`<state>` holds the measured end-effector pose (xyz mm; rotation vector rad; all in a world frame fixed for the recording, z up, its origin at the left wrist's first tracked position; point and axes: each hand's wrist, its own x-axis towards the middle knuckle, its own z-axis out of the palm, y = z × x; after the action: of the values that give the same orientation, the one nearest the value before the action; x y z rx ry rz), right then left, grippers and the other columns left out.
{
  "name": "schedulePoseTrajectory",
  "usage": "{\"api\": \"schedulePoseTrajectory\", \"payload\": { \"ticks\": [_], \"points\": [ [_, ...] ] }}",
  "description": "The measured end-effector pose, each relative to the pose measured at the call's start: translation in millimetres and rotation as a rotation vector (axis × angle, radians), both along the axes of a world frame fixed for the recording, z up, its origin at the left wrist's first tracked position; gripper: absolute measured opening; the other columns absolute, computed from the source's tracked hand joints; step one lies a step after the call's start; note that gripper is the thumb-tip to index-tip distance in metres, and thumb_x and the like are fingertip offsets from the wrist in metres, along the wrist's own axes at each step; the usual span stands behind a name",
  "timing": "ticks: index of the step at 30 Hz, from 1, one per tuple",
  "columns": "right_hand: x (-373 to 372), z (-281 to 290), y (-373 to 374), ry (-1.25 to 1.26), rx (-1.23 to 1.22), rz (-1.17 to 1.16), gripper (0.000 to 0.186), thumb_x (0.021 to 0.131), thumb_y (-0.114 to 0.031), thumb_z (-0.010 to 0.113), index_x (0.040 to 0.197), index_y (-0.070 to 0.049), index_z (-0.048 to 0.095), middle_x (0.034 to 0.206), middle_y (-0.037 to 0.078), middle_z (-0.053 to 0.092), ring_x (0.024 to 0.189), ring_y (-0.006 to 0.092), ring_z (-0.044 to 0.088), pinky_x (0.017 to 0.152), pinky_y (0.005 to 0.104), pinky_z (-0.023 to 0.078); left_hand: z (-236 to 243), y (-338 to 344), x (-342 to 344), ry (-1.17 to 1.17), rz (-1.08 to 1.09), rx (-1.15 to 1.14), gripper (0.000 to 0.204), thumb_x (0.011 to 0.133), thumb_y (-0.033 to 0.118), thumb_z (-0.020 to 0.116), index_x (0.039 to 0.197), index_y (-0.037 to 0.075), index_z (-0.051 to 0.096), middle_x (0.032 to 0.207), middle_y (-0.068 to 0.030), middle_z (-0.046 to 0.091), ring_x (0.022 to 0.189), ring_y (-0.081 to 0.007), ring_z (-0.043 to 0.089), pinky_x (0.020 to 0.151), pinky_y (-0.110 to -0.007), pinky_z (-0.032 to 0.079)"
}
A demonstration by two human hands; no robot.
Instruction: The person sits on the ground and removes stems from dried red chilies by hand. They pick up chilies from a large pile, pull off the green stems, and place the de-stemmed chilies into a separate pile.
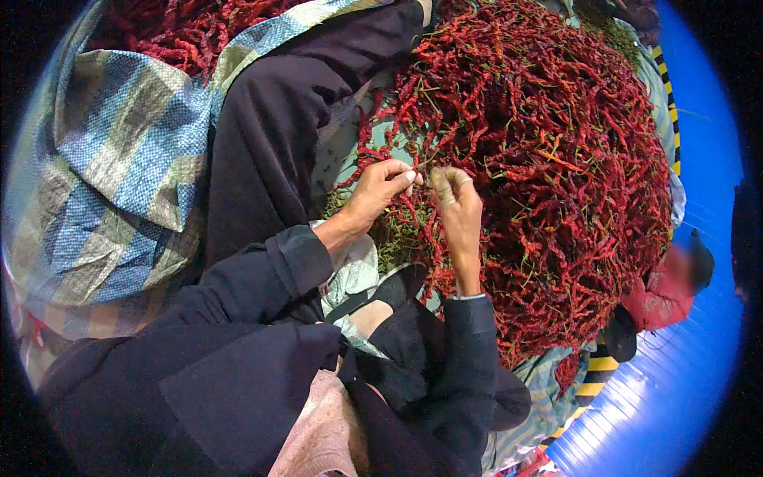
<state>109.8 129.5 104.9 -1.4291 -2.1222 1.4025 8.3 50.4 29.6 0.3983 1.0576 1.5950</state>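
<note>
My left hand (381, 191) has its thumb and fingertips pinched together over the left edge of a large pile of long, wrinkled red chillies (548, 175) with greenish stems. Close beside it, my right hand (455, 205), with pale coverings on some fingers, has its fingers curled in toward the thumb. A thin stem shows near the fingertips of both hands, but what exactly each holds is too small to make out. Below the hands lie loose green stem bits (393, 242) and a few scattered chillies on a pale sheet.
A blue-and-beige checked woven sack (127, 151) holds more chillies (179, 28) at left, beside my dark-trousered leg (270, 111). A person in red (656, 306) sits beyond the pile at right, near yellow-and-black striped edging (592, 378) and a blue surface (644, 413).
</note>
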Motion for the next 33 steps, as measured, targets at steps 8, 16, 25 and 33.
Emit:
{"api": "schedulePoseTrajectory", "payload": {
  "ticks": [8,16,25,33],
  "points": [
    [-5,-18,2,0.326,-0.326,-0.179,0.017,0.088,-0.016,0.049,0.079,-0.002,0.055,0.061,-0.001,0.049,0.051,0.0049,0.039,0.046,0.0200,0.031,9,-6,-7,0.197,-0.168,0.057,0.017,0.084,0.015,0.054,0.093,0.001,0.057,0.079,0.0015,0.055,0.070,-0.0059,0.049,0.064,-0.022,0.041],
    [8,-18,12,0.594,-0.975,-0.313,0.015,0.087,-0.011,0.043,0.077,-0.004,0.052,0.054,-0.003,0.041,0.040,0.0034,0.028,0.038,0.0190,0.024,11,-15,-7,0.224,-0.038,0.137,0.013,0.085,0.010,0.049,0.091,0.001,0.057,0.079,-0.0013,0.055,0.074,-0.0086,0.052,0.066,-0.023,0.043],
    [-9,-45,53,-0.148,-0.072,0.316,0.025,0.077,-0.014,0.059,0.098,-0.001,0.061,0.087,0.011,0.064,0.080,0.0179,0.060,0.072,0.0306,0.047,-11,-17,-9,-0.342,0.299,-0.266,0.011,0.083,0.005,0.044,0.093,0.002,0.048,0.068,-0.0008,0.045,0.051,-0.0068,0.040,0.044,-0.021,0.037],
    [-113,-105,75,-0.581,0.592,-0.024,0.034,0.078,-0.035,0.059,0.081,-0.002,0.060,0.082,0.016,0.063,0.075,0.0335,0.060,0.066,0.0416,0.047,-12,-11,-8,-0.032,0.299,-0.453,0.017,0.070,0.002,0.053,0.087,0.005,0.055,0.074,0.0040,0.049,0.061,-0.0042,0.042,0.053,-0.019,0.036]
  ]
}}
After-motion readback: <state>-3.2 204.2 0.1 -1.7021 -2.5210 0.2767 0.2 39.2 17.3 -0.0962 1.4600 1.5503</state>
